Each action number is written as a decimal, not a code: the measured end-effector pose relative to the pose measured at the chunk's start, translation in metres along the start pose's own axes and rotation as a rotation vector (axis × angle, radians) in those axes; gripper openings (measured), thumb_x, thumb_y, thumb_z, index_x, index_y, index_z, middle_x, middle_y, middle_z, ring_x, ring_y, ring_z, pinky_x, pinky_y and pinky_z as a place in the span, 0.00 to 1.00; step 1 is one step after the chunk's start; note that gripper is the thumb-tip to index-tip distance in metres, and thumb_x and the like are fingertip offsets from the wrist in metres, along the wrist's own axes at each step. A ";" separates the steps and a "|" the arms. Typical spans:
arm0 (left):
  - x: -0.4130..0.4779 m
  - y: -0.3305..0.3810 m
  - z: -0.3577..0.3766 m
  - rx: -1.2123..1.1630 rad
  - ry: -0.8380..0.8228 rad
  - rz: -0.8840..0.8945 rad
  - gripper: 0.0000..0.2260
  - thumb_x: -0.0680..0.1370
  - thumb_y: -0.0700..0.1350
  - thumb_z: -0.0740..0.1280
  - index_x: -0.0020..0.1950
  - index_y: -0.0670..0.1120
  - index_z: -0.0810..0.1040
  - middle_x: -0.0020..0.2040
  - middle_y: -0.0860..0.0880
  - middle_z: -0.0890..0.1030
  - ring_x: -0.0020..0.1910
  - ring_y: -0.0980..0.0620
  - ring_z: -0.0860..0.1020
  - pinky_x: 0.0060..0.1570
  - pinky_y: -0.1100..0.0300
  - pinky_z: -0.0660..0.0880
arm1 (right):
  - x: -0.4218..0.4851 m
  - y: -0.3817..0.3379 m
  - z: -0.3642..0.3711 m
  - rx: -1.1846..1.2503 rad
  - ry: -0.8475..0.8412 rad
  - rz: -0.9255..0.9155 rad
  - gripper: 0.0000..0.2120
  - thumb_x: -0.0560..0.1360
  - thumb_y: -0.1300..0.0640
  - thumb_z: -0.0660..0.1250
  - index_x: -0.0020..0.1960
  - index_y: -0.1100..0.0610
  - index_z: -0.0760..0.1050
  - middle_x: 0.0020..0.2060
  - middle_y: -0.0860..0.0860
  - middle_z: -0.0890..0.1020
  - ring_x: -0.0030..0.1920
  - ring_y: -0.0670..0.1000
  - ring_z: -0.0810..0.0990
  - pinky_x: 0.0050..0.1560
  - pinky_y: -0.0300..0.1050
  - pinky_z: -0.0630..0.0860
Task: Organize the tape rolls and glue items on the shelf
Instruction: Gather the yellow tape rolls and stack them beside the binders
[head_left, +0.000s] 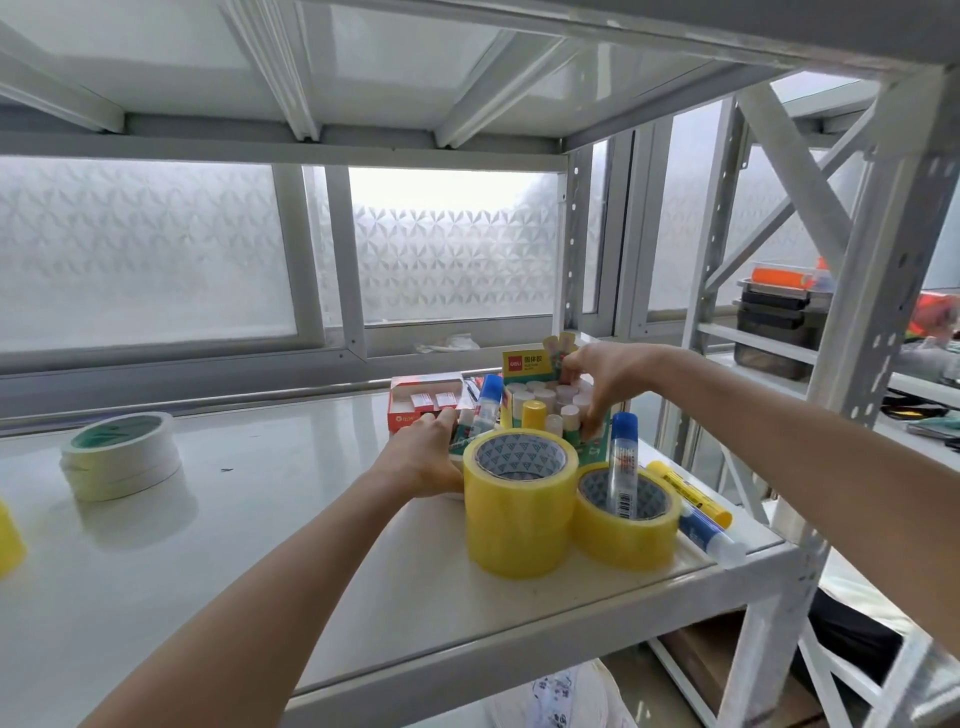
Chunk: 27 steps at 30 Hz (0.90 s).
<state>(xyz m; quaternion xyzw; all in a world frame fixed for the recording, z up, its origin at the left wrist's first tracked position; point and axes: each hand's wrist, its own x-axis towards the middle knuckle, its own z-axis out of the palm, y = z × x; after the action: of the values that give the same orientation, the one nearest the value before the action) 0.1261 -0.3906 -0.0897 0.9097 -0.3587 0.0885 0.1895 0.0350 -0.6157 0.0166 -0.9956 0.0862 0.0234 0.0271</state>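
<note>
On the white shelf (291, 545), a green glue-stick box (545, 410) filled with several white-capped sticks stands at the back right. My left hand (426, 457) grips its left side and my right hand (602, 384) grips its right side and rear flap. In front stand a tall stack of yellow tape rolls (517, 512) and a lower yellow roll (626, 519) with a blue-capped liquid glue bottle (623, 467) upright in its core. Another blue-capped bottle (489, 402) stands beside the box. A yellow glue stick (691, 493) and a liquid glue bottle (711, 535) lie at the right edge.
A stack of white double-sided tape rolls (122, 454) sits far left, and a yellow roll (8, 540) shows at the frame's left edge. An orange box (423, 402) lies behind my left hand. Frosted windows stand behind; a neighbouring rack holds dark trays (779, 322).
</note>
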 end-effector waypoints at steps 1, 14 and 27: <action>0.001 0.001 0.001 0.003 0.004 0.005 0.36 0.66 0.60 0.75 0.67 0.46 0.68 0.56 0.46 0.79 0.51 0.48 0.79 0.51 0.53 0.80 | 0.001 0.000 -0.002 -0.007 -0.010 0.011 0.40 0.58 0.50 0.82 0.66 0.54 0.71 0.62 0.50 0.75 0.61 0.52 0.73 0.64 0.50 0.73; 0.016 0.012 0.011 0.090 0.013 0.023 0.24 0.73 0.51 0.72 0.64 0.45 0.68 0.56 0.45 0.77 0.49 0.47 0.79 0.46 0.54 0.80 | 0.007 0.020 -0.009 0.144 -0.134 0.080 0.37 0.64 0.54 0.79 0.70 0.56 0.69 0.65 0.51 0.73 0.63 0.52 0.73 0.63 0.45 0.74; 0.009 0.020 0.009 0.043 -0.018 0.004 0.27 0.74 0.50 0.71 0.69 0.44 0.66 0.58 0.42 0.77 0.51 0.45 0.80 0.49 0.52 0.81 | 0.006 0.025 -0.003 0.234 -0.190 0.080 0.39 0.60 0.52 0.80 0.67 0.55 0.69 0.62 0.51 0.75 0.60 0.51 0.75 0.66 0.51 0.72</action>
<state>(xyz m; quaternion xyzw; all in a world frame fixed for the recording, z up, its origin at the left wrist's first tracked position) 0.1198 -0.4132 -0.0895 0.9137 -0.3601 0.0886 0.1665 0.0371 -0.6413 0.0185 -0.9747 0.1252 0.1086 0.1502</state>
